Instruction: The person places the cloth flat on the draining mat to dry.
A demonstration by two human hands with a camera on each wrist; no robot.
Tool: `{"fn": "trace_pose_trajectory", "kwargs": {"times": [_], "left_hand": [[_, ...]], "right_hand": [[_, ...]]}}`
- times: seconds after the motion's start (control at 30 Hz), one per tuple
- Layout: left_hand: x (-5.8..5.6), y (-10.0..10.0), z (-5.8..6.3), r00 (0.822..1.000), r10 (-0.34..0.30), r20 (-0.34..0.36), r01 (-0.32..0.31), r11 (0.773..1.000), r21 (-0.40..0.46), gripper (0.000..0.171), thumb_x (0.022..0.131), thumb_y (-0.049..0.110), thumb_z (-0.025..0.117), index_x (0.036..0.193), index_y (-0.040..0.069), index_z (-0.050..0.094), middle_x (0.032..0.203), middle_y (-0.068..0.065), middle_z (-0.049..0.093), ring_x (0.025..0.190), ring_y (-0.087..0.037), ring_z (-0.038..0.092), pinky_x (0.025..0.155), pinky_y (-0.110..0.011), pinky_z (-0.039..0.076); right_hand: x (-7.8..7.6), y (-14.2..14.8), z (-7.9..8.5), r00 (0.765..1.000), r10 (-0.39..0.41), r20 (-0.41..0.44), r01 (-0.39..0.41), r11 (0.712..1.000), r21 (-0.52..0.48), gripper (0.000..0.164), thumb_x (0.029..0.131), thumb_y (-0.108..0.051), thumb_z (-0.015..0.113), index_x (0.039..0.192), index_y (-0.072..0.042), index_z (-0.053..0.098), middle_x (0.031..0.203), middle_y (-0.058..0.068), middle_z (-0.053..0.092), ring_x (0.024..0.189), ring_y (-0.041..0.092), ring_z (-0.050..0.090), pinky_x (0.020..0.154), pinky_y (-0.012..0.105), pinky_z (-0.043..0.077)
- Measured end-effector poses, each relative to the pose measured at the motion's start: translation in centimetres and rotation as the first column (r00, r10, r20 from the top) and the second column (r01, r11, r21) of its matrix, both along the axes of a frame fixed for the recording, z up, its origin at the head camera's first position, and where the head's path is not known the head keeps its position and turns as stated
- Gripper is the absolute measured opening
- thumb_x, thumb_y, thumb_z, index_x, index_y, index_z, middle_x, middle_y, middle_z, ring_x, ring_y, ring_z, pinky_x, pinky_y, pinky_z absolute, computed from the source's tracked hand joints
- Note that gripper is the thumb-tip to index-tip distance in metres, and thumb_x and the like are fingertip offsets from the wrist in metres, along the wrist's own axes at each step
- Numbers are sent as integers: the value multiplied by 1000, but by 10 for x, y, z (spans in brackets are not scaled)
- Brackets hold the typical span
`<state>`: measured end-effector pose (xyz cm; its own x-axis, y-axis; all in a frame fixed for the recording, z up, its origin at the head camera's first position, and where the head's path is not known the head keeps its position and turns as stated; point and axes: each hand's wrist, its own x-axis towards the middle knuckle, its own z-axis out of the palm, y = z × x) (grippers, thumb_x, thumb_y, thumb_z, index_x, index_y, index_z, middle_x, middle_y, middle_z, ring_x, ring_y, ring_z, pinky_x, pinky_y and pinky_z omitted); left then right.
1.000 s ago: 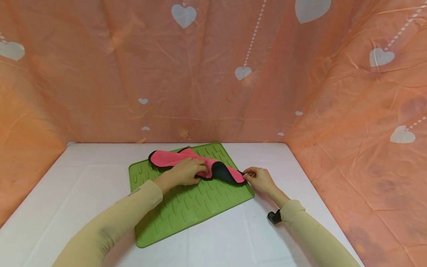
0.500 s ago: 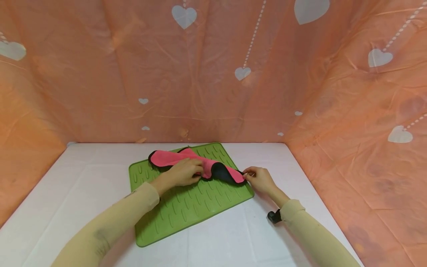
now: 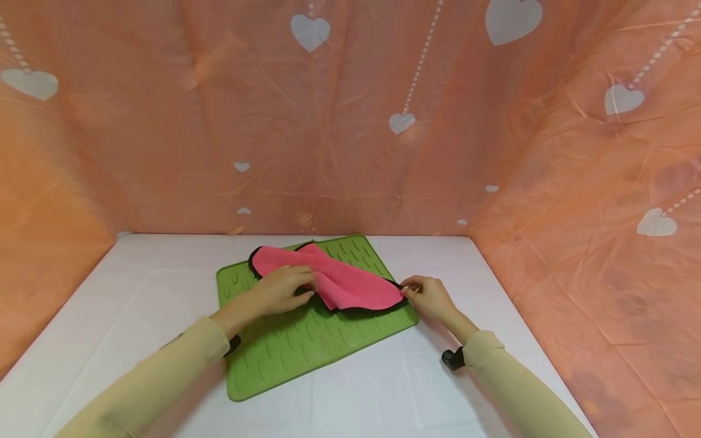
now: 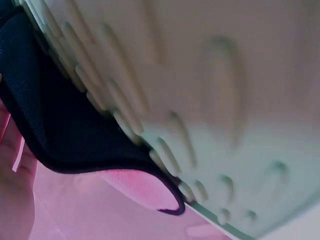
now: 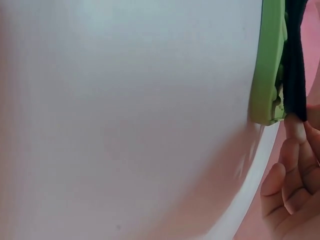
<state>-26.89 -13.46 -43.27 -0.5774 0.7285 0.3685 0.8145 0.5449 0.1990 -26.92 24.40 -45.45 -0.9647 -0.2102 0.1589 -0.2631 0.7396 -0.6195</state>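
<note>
A pink cloth (image 3: 350, 283) with black edging lies rumpled over the upper part of a ribbed green mat (image 3: 296, 347). My left hand (image 3: 285, 289) pinches the cloth's near edge, left of its middle, just above the mat. The left wrist view shows the cloth's dark underside (image 4: 75, 120) lifted off the ribs, with the left fingers (image 4: 12, 150) at its border. At the mat's right edge my right hand (image 3: 432, 298) pinches the cloth's right corner. In the right wrist view, the fingertips (image 5: 296, 130) hold the dark cloth edge beside the mat's rim.
A white-covered table (image 3: 383, 383) carries the mat. Orange sheeting with white hearts (image 3: 350, 152) closes off the back and both sides. A black device (image 3: 453, 359) sits at the right wrist, and a black strap shows at the left.
My left hand has moved left and slightly toward me. The cloth's folded-over dark part has turned down, so its pink face spreads wider. My right hand stays at the corner.
</note>
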Motion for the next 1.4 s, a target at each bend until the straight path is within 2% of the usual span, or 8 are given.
{"fn": "trace_pose_trajectory", "kwargs": {"times": [0.2, 0.37, 0.57, 0.9, 1.0, 1.17, 1.4], "left_hand": [[14, -18, 0, 1000, -10, -10, 10, 1000, 6, 8, 94, 11, 76, 98, 16, 72, 95, 6, 67, 91, -13, 65, 87, -44, 55], [30, -35, 0, 1000, 5, -25, -5, 1000, -14, 7, 95, 14, 76, 99, 18, 72, 96, 9, 66, 90, -11, 63, 88, -42, 53], [49, -56, -4, 998, 14, -53, -16, 999, -34, 13, 91, 11, 78, 99, 20, 72, 96, 10, 69, 91, -9, 65, 89, -46, 54], [82, -74, -15, 995, -59, -76, 54, 996, -66, 20, 86, 8, 81, 96, 22, 71, 98, 13, 67, 93, -10, 66, 88, -46, 56], [88, -78, -17, 993, -78, -88, 72, 995, -73, 20, 84, 9, 82, 94, 23, 71, 98, 13, 66, 92, -10, 65, 85, -44, 57], [95, -83, -21, 993, -98, -60, 94, 993, -65, 22, 82, 10, 84, 91, 26, 72, 101, 15, 64, 93, -9, 64, 85, -42, 57], [98, -80, -22, 995, -88, -40, 86, 995, -51, 22, 80, 15, 87, 90, 28, 73, 101, 16, 63, 95, -7, 62, 87, -42, 55]], "right_hand": [[7, 1, 0, 999, 35, -30, -35, 999, 7, 15, 93, -7, 71, 106, -2, 77, 81, 1, 73, 70, 10, 65, 65, 28, 51], [12, -2, 4, 999, 46, -1, -46, 999, 3, 17, 94, -6, 71, 109, -2, 76, 82, 1, 73, 68, 10, 63, 63, 27, 50], [22, -5, 4, 997, 62, 46, -62, 998, 5, 18, 96, -8, 71, 113, -4, 76, 84, 0, 72, 69, 10, 61, 60, 28, 48], [37, -9, 0, 992, 111, 68, -110, 994, -21, 18, 95, -6, 72, 112, -1, 74, 85, -1, 74, 73, 9, 62, 64, 25, 50], [39, -10, 0, 988, 133, 79, -131, 991, -31, 19, 94, -5, 71, 112, 0, 74, 86, -1, 75, 74, 7, 64, 64, 24, 51], [43, -12, 0, 976, 201, 89, -200, 980, -26, 20, 94, -5, 70, 113, 1, 73, 86, -1, 75, 75, 7, 63, 65, 23, 50], [43, -14, 1, 973, 204, 105, -204, 979, -7, 21, 95, -9, 71, 114, 0, 73, 87, -2, 74, 75, 8, 62, 65, 24, 50]]}}
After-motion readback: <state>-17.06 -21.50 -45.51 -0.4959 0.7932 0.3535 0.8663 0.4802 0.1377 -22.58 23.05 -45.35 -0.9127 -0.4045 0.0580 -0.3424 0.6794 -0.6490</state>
